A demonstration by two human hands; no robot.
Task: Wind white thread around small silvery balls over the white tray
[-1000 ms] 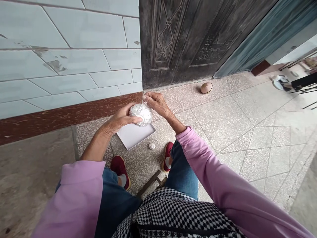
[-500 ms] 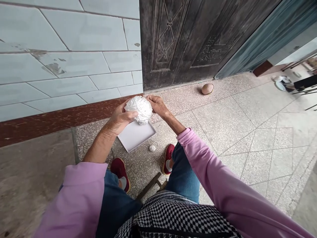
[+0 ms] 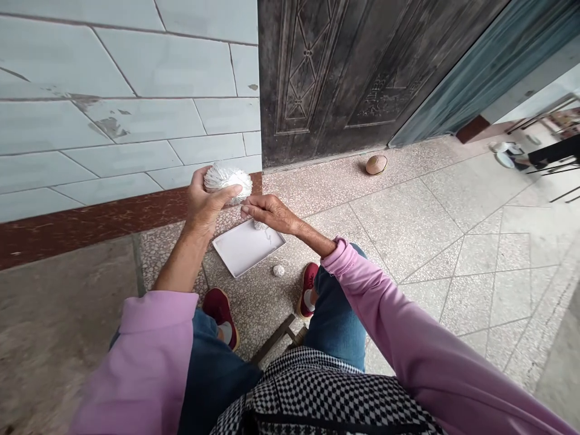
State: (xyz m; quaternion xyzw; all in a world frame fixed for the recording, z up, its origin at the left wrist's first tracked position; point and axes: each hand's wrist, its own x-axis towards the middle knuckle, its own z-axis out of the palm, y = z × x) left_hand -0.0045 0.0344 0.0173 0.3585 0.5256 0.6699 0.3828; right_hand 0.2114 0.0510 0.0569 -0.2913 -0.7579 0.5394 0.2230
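Note:
My left hand (image 3: 203, 196) is wrapped round a fluffy-looking ball of white, shiny string (image 3: 229, 181), thumb across its near side. Just right of the ball, my right hand (image 3: 272, 212) is closed in a pinch at its lower edge, on what looks like a strand of the string; the strand itself is barely visible. Below both hands a shallow white tray (image 3: 240, 254) lies on the floor. A small white clump (image 3: 260, 225) shows at its far edge, partly hidden by my right hand. Another small white ball (image 3: 278, 270) rests on the floor beside the tray, with a thin thread trailing.
A tiled wall (image 3: 149, 66) and a dark carved door (image 3: 312, 78) stand in front. A round pinkish-brown object (image 3: 376, 164) sits by the doorstep. My red shoes (image 3: 220, 311) flank the tray, and a wooden stool leg (image 3: 274, 339) shows between my legs.
My left hand has moved left and slightly up with the string ball, turning it. My right hand has shifted left and down, from behind the ball to its lower right.

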